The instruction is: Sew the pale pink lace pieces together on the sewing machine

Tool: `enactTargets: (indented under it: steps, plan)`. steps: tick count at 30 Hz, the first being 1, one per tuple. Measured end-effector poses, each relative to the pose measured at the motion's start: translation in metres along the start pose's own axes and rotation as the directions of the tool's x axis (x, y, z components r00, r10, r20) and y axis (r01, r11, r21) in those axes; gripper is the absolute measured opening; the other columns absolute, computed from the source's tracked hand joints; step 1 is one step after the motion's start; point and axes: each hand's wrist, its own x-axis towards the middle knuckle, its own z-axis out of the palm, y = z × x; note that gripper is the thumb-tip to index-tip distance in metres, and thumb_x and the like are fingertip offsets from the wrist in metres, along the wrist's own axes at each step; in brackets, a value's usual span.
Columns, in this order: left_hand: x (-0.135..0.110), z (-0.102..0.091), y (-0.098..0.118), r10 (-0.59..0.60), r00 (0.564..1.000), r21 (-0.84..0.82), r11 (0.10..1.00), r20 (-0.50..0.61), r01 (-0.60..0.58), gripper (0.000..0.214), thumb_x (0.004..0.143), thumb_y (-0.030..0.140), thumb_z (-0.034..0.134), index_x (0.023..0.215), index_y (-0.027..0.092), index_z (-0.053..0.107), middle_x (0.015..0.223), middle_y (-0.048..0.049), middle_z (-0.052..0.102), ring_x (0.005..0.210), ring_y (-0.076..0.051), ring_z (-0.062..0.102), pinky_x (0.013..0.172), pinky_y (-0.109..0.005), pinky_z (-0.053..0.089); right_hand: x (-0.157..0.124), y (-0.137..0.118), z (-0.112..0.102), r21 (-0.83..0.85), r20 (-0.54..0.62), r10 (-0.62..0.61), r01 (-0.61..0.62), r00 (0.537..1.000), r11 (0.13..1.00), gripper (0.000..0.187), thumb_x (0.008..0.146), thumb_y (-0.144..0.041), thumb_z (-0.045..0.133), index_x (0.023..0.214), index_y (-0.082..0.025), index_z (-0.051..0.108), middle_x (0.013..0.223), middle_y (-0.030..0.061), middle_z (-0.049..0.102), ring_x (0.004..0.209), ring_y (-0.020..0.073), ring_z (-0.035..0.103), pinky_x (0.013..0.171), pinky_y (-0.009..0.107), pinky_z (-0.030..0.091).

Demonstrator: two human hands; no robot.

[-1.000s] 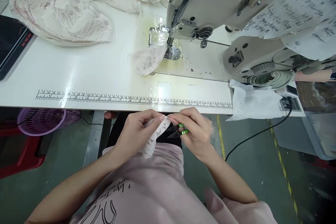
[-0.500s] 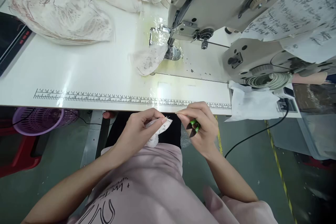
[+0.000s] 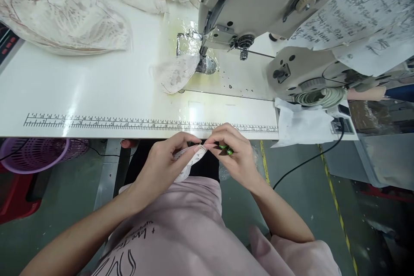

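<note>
My left hand (image 3: 163,161) pinches a small piece of white lace fabric (image 3: 186,171) between thumb and fingers, in front of my lap just below the table edge. My right hand (image 3: 234,151) is closed, with green thread snips (image 3: 226,150) tucked in its palm, mostly hidden by the fingers. Its thumb and forefinger come together at the upper corner of the lace, close to the left fingertips. Whether they grip the fabric itself or a thread is too small to tell. Another white lace piece (image 3: 177,73) lies by the presser foot (image 3: 205,65) of the sewing machine (image 3: 246,4).
A heap of white lace (image 3: 71,17) covers the table's far left. A printed ruler scale (image 3: 145,125) runs along the front edge. White paper (image 3: 300,123) hangs over the right edge, near a black cable (image 3: 310,166). A purple basket (image 3: 35,155) stands below left.
My right hand has moved left until its fingertips meet the lace corner at my left hand. The snips have turned further into the palm. The whole view has shifted slightly.
</note>
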Motion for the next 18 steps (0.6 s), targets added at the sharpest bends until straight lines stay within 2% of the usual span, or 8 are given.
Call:
enactTargets:
  steps: [3, 6, 8, 10, 12, 14, 16, 18]
  plan:
    - [0.002, 0.003, 0.001, 0.036, 0.999, 0.035, 0.999, -0.004, -0.036, 0.021, 0.093, 0.039, 0.057, 0.105, 0.026, 0.066, 0.058, 0.0074, 0.042, 0.053, -0.009, 0.034, 0.051, -0.023, 0.027, -0.002, -0.001, 0.002, -0.202, -0.047, -0.132, 0.120, 0.990, 0.972, 0.009, 0.091, -0.011, 0.057, 0.092, -0.020, 0.060, 0.091, 0.0028, 0.058, 0.077, 0.0102, 0.056, 0.062, 0.023, 0.045]
    - [0.004, 0.005, 0.004, 0.079, 0.997, 0.099, 0.992, 0.014, -0.079, 0.019, 0.093, 0.035, 0.054, 0.090, 0.023, 0.068, 0.062, 0.0056, 0.052, 0.054, -0.008, 0.037, 0.052, -0.024, 0.028, -0.002, 0.000, 0.007, -0.418, -0.078, -0.278, 0.222, 0.957, 0.881, 0.014, 0.090, -0.007, 0.052, 0.092, -0.020, 0.057, 0.088, 0.0027, 0.059, 0.071, 0.0093, 0.054, 0.056, 0.022, 0.042]
    - [0.004, 0.005, 0.004, 0.064, 0.997, 0.117, 0.991, 0.036, -0.068, 0.018, 0.093, 0.032, 0.053, 0.087, 0.022, 0.066, 0.067, 0.0046, 0.058, 0.056, -0.008, 0.040, 0.053, -0.023, 0.029, -0.001, 0.002, 0.009, -0.515, -0.101, -0.355, 0.256, 0.930, 0.818, 0.016, 0.090, -0.006, 0.051, 0.093, -0.020, 0.056, 0.086, 0.0030, 0.059, 0.070, 0.0097, 0.054, 0.055, 0.022, 0.041]
    - [0.003, 0.005, 0.003, 0.014, 0.995, 0.091, 0.996, 0.096, -0.023, 0.018, 0.093, 0.033, 0.053, 0.085, 0.021, 0.064, 0.070, 0.0043, 0.059, 0.057, -0.009, 0.041, 0.053, -0.023, 0.028, 0.000, 0.004, 0.009, -0.535, -0.164, -0.384, 0.245, 0.909, 0.808, 0.017, 0.088, -0.004, 0.052, 0.094, -0.020, 0.056, 0.086, 0.0035, 0.058, 0.072, 0.0104, 0.054, 0.054, 0.022, 0.041]
    - [0.001, 0.004, 0.002, -0.028, 0.988, 0.039, 0.999, 0.149, 0.022, 0.020, 0.094, 0.035, 0.052, 0.083, 0.021, 0.062, 0.071, 0.0042, 0.059, 0.059, -0.009, 0.041, 0.053, -0.023, 0.029, 0.001, 0.004, 0.006, -0.472, -0.256, -0.365, 0.214, 0.895, 0.855, 0.018, 0.086, -0.003, 0.057, 0.093, -0.020, 0.058, 0.086, 0.0031, 0.058, 0.074, 0.0105, 0.055, 0.056, 0.022, 0.042]
    - [0.000, 0.002, 0.000, -0.045, 0.988, 0.003, 0.999, 0.151, 0.045, 0.022, 0.095, 0.037, 0.051, 0.083, 0.021, 0.061, 0.073, 0.0039, 0.059, 0.061, -0.010, 0.042, 0.055, -0.023, 0.031, 0.002, 0.003, 0.002, -0.349, -0.289, -0.294, 0.186, 0.911, 0.919, 0.018, 0.085, -0.004, 0.062, 0.094, -0.020, 0.062, 0.087, 0.0025, 0.058, 0.074, 0.0097, 0.056, 0.058, 0.022, 0.043]
    - [0.000, -0.001, 0.001, -0.051, 0.991, -0.001, 0.999, 0.126, 0.052, 0.021, 0.095, 0.038, 0.052, 0.086, 0.022, 0.062, 0.074, 0.0042, 0.060, 0.060, -0.009, 0.041, 0.055, -0.023, 0.032, 0.002, 0.001, -0.002, -0.199, -0.208, -0.166, 0.124, 0.964, 0.972, 0.019, 0.087, -0.010, 0.063, 0.102, -0.021, 0.066, 0.095, 0.0033, 0.060, 0.073, 0.0087, 0.057, 0.057, 0.022, 0.044]
    - [0.001, -0.002, 0.003, -0.047, 0.991, 0.013, 0.999, 0.123, 0.045, 0.021, 0.095, 0.039, 0.052, 0.088, 0.023, 0.064, 0.074, 0.0045, 0.061, 0.059, -0.009, 0.040, 0.055, -0.023, 0.032, 0.004, -0.002, -0.005, -0.049, -0.054, -0.006, 0.003, 0.999, 0.999, 0.024, 0.089, -0.017, 0.063, 0.112, -0.023, 0.067, 0.103, 0.0049, 0.061, 0.073, 0.0086, 0.057, 0.053, 0.022, 0.042]
